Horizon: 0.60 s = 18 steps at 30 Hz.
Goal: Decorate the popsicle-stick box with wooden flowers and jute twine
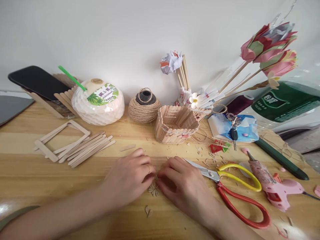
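Between my hands lies a small flower shape of thin wooden petals [153,190], its upper part partly covered by fingertips. My left hand [135,174] is closed, thumb and fingers pinched at the flower's upper left; a ring is on one finger. On the other side, my right hand [181,185] is also closed, its fingertips pressed together against the flower's right edge. What either pinch holds is hidden. Nearer to me sit loose wooden petal bits [148,211]. Scissors [212,175] with yellow and red handles lie beside my right hand, blades partly open.
Craft sticks [87,150] and a stick frame [50,154] lie left. Behind stand a wrapped coconut [100,108], twine [143,111] and a stick basket [172,135]. To the right are a pink glue gun [277,190], a tissue pack [246,128], paper flowers [265,46] and scattered scraps.
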Each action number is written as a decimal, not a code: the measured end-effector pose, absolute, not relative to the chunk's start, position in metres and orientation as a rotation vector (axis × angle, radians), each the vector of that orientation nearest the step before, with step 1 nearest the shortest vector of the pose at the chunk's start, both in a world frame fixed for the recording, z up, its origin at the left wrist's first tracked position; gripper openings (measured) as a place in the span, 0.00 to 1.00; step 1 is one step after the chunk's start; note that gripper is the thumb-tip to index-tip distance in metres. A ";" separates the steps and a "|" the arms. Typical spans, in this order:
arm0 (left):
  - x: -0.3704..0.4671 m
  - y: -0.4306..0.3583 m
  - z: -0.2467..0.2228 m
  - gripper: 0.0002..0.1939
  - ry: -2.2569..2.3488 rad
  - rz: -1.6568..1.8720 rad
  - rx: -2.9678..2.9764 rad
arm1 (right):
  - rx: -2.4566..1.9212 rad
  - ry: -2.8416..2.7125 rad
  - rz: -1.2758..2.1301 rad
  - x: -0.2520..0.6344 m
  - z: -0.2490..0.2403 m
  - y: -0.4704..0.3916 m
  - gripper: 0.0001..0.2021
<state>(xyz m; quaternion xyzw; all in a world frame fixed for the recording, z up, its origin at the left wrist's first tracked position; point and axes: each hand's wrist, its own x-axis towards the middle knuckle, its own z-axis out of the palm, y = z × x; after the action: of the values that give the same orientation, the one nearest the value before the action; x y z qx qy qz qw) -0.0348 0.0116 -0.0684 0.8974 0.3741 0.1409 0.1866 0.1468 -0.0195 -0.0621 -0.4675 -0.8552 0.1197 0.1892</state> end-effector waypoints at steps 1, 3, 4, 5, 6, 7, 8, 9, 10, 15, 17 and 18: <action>-0.036 0.012 -0.068 0.10 1.052 0.409 2.528 | -1.309 -2.402 0.334 0.147 -0.062 -0.019 0.04; -0.037 0.013 -0.068 0.11 1.044 0.433 2.542 | -1.312 -2.394 0.343 0.147 -0.061 -0.019 0.04; -0.037 0.014 -0.068 0.11 1.036 0.436 2.549 | -1.320 -2.391 0.349 0.147 -0.061 -0.019 0.04; -0.038 0.014 -0.068 0.10 1.024 0.435 2.555 | -1.325 -2.387 0.351 0.147 -0.061 -0.019 0.05; -0.038 0.015 -0.068 0.10 1.009 0.428 2.560 | -1.328 -2.383 0.345 0.147 -0.061 -0.019 0.05; -0.038 0.015 -0.068 0.10 0.994 0.421 2.564 | -1.331 -2.382 0.337 0.147 -0.061 -0.019 0.04; -0.038 0.015 -0.068 0.10 0.983 0.415 2.568 | -1.334 -2.382 0.329 0.146 -0.062 -0.020 0.04; -0.037 0.015 -0.067 0.10 0.977 0.410 2.571 | -1.336 -2.384 0.322 0.146 -0.062 -0.020 0.04; -0.037 0.015 -0.067 0.10 0.976 0.404 2.572 | -1.341 -2.388 0.318 0.145 -0.063 -0.020 0.04; -0.035 0.014 -0.067 0.10 1.005 0.388 2.568 | -1.346 -2.404 0.269 0.143 -0.065 -0.021 0.04; -0.035 0.013 -0.067 0.10 1.017 0.393 2.566 | -1.347 -2.412 0.232 0.143 -0.065 -0.021 0.04; -0.034 0.013 -0.067 0.10 1.022 0.392 2.566 | -1.348 -2.415 0.215 0.143 -0.065 -0.021 0.05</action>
<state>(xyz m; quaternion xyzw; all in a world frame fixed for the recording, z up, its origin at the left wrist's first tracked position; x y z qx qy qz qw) -0.0342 0.0130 -0.0671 0.9056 0.3607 0.1385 0.1752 0.1428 -0.0210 -0.0649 -0.4778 -0.8559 0.0763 0.1824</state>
